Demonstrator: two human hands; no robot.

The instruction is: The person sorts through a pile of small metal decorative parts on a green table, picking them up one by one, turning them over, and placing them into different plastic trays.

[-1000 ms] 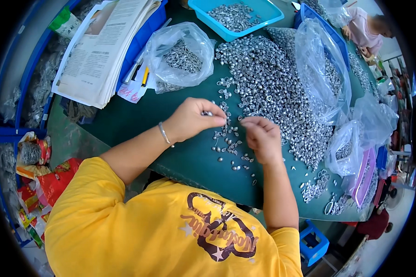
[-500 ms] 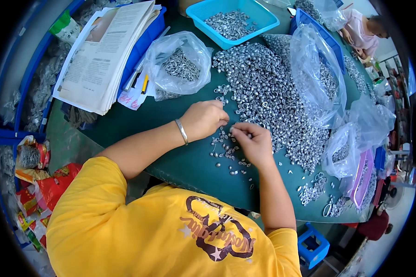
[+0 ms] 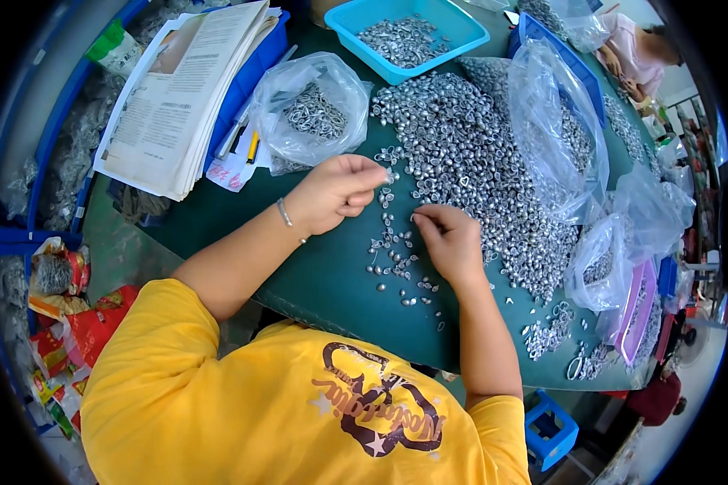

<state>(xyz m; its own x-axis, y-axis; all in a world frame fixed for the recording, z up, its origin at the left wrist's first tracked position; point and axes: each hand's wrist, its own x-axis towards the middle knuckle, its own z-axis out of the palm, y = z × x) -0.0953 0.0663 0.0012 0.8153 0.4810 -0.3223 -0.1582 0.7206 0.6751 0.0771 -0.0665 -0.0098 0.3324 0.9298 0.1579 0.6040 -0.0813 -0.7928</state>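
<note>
My left hand (image 3: 336,192), a silver bangle (image 3: 285,212) at its wrist, is lifted over the green table (image 3: 323,283). Thumb and forefinger pinch a small silvery piece (image 3: 390,175). My right hand (image 3: 453,244) is closed in a pinch at the near left edge of a large pile of small grey metal pieces (image 3: 461,149); whatever its fingertips hold is too small to name. Between the hands and toward me lies a loose scatter of the same pieces (image 3: 396,259), some rounded, some like open rings.
Beyond my left hand stands a clear bag (image 3: 271,93) of metal rings. A turquoise basket (image 3: 396,75) of pieces is at the back, newspapers (image 3: 170,105) at left. Clear bags (image 3: 554,145) and a purple tray (image 3: 635,311) are at right. Another person (image 3: 631,52) sits at far right.
My hands have drawn apart. The left has risen slightly away from me and turned, showing its pinching fingers; the right has shifted a little away from me.
</note>
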